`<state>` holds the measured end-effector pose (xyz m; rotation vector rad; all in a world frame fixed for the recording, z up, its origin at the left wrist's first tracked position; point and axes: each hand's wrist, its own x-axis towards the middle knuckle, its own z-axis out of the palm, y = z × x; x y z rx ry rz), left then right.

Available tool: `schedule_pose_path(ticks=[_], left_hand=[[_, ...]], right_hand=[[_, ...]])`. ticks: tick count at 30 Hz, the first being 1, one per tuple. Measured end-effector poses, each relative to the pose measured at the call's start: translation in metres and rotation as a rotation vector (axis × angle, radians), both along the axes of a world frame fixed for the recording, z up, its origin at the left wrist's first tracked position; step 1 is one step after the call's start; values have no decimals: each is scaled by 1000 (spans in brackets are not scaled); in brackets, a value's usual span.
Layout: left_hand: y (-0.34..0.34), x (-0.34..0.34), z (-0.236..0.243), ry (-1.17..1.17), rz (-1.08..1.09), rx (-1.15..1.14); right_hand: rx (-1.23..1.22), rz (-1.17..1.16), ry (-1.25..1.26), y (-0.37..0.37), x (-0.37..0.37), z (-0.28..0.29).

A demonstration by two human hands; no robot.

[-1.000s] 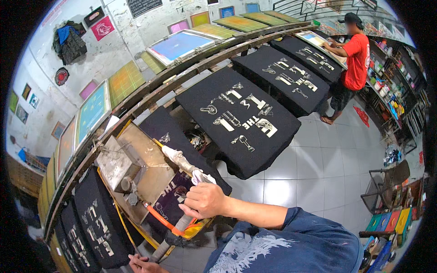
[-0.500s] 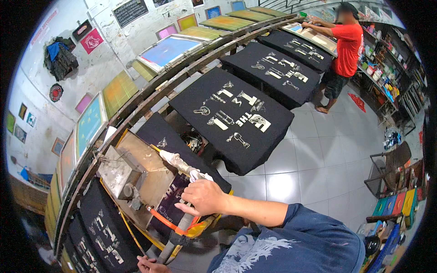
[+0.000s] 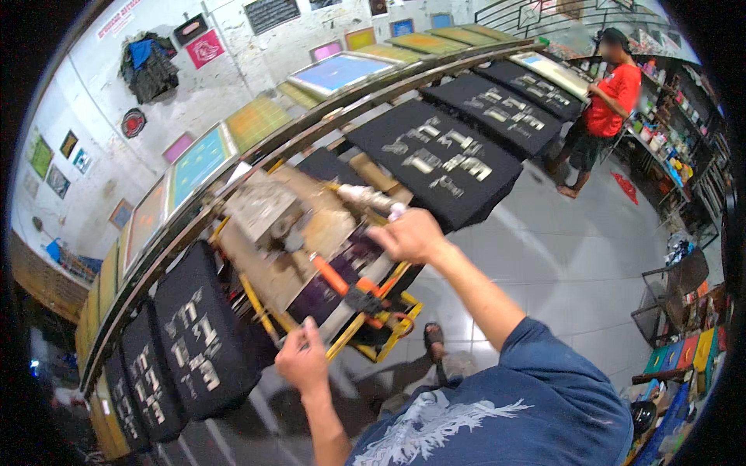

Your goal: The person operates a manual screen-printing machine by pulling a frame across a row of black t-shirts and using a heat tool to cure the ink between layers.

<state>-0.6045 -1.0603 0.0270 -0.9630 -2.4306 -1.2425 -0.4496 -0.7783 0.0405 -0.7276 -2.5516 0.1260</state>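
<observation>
My right hand is closed around the end of a white-wrapped handle on a yellow-framed unit. My left hand is closed at the near end of the unit's yellow side bar; the fingers are partly hidden. The unit has a worn metal plate with a metal box on top. An orange sleeve and dark cable run toward its near edge. Dark printed cloth shows beneath it. To its left lies a black printed shirt.
More black shirts with pale prints lie along the curved rail. Screen frames lean behind it. A person in a red shirt stands at the far right. A chair and colourful drawers are on the right.
My view has swung, so the scene sits differently. My left hand and forearm have come further into view. The other person has straightened up and drawn their arms back from the screen frame.
</observation>
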Motion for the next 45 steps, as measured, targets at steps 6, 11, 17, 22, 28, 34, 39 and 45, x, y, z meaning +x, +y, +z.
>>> schedule_pose_path(ticks=[6,11,17,22,28,34,39,45], left_hand=[[-68,-13,2,7,-177,-59],[-124,-27,7,116,-293,43],[-176,-88,-4,312,-429,117],[-176,-157,-10,335,-533,143],[-142,-237,-12,97,-539,156],[-95,-306,-33,-312,-344,397],[-61,-328,-23,-898,-197,402],[-43,-352,-21,-958,-239,400]], right_hand=[[-25,-150,103,-99,30,-8],[-8,-255,120,-197,59,-3],[-94,-275,-26,-316,61,-2],[-305,-167,-88,-384,48,14],[-436,90,-132,-395,-1,25],[-500,337,14,-381,-51,3],[-476,372,86,-374,-79,-9],[-443,292,100,-382,-102,-18]])
